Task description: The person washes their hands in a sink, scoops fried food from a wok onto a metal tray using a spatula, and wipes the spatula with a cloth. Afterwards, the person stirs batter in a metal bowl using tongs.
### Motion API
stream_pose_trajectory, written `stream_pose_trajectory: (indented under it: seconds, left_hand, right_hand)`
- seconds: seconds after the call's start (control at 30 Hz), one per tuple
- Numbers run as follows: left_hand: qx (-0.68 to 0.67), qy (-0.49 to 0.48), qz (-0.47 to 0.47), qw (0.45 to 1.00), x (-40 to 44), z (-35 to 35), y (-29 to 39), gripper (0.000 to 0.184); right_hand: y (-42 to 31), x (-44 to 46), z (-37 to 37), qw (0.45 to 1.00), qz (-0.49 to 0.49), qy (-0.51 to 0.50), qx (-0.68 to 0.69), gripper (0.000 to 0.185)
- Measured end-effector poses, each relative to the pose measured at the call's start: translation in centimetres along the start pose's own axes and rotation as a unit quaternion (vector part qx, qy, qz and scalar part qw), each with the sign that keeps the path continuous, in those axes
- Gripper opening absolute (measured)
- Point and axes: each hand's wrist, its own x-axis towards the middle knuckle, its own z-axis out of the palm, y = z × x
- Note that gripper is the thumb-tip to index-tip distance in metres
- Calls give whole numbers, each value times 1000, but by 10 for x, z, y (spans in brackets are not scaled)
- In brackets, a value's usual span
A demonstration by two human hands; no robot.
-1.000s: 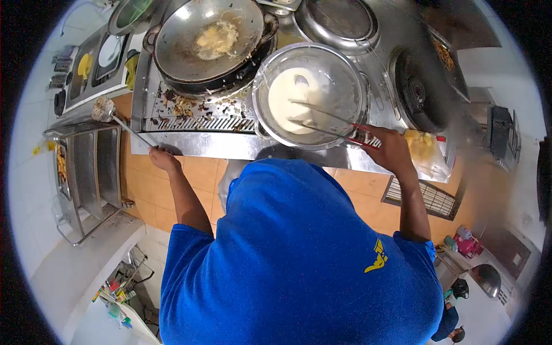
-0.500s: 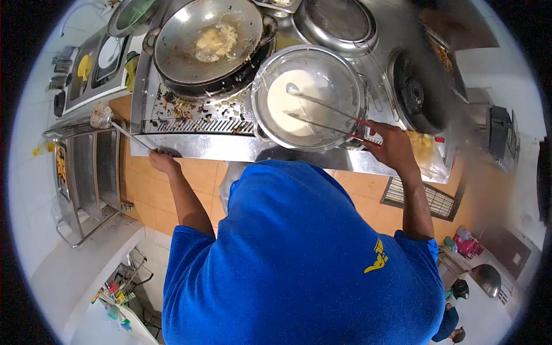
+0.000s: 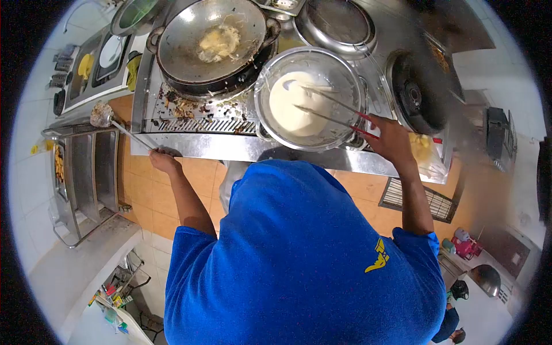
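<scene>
My left hand (image 3: 165, 161) is closed around the long handle of a skimmer (image 3: 102, 115). The skimmer's head, coated with pale bits, hangs out past the left edge of the stove. On the right, my right hand (image 3: 392, 141) grips a pair of metal tongs (image 3: 339, 102) by their red ends. Their two arms are apart, and the tips reach into creamy batter (image 3: 293, 109) in a large metal bowl (image 3: 260, 115) at the stove's front. A wok (image 3: 184, 60) to the bowl's left holds a yellowish clump of frying food (image 3: 218, 43).
Crumbs (image 3: 178, 106) lie on the stove top below the wok. Behind the bowl is a round lidded pot (image 3: 336, 26); a black burner (image 3: 415, 86) sits to the right. A bag of yellow food (image 3: 422, 149) is at the front right corner. A metal rack (image 3: 86, 172) stands at left.
In the bowl, the tongs' tips have shifted slightly and the pale batter has moved with the stirring. My left hand and the skimmer stay nearly in place.
</scene>
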Motion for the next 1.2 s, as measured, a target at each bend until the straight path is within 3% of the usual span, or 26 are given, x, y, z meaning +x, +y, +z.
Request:
stream_pose_trajectory:
  seconds: [0.23, 0.37, 0.4, 0.5, 0.53, 0.63, 0.67, 0.8, 0.9, 1.03, 1.17, 1.2]
  left_hand:
    - [23, -3, 0, 1000, -1, 0, 6, 30]
    - [-9, 0, -25, 1000, -2, 0, 2, 29]
    - [-10, -6, -26, 1000, 1, -3, 0, 29]
    - [7, -3, -22, 1000, 4, -5, -4, 28]
    - [14, 2, -18, 1000, 5, -4, -4, 28]
    - [-19, -25, -49, 998, 13, -9, -10, 28]
    - [28, 0, -36, 999, -2, 0, 8, 27]
    - [-13, -30, -31, 999, -2, -2, 8, 27]
    - [0, -58, -20, 998, -9, 0, 15, 27]
    - [22, -90, -3, 996, -2, -3, 11, 28]
    - [32, -86, -13, 996, 3, -5, 7, 29]
    - [-4, -97, -48, 994, 8, -7, 4, 30]
  right_hand:
    - [-8, -4, -8, 996, -42, -75, 40, 41]
    - [13, -5, -8, 999, -25, 5, 25, 44]
    - [2, 1, -14, 1000, 5, -14, 11, 41]
    - [-9, 16, 7, 999, -38, -12, -7, 38]
    - [-18, 15, 6, 997, -53, -19, 57, 38]
    - [-12, 5, 3, 995, -51, -86, 30, 38]
    - [-9, 1, -4, 993, -23, -114, 1, 37]
    - [-9, -4, -31, 998, 42, -43, 23, 36]
    - [-14, 13, 0, 1000, 2, 19, 15, 44]
    - [-21, -2, 2, 996, -28, -78, -24, 39]
    - [-5, -13, -15, 990, 71, -114, 35, 40]
    - [-20, -9, -22, 993, 96, -72, 13, 38]
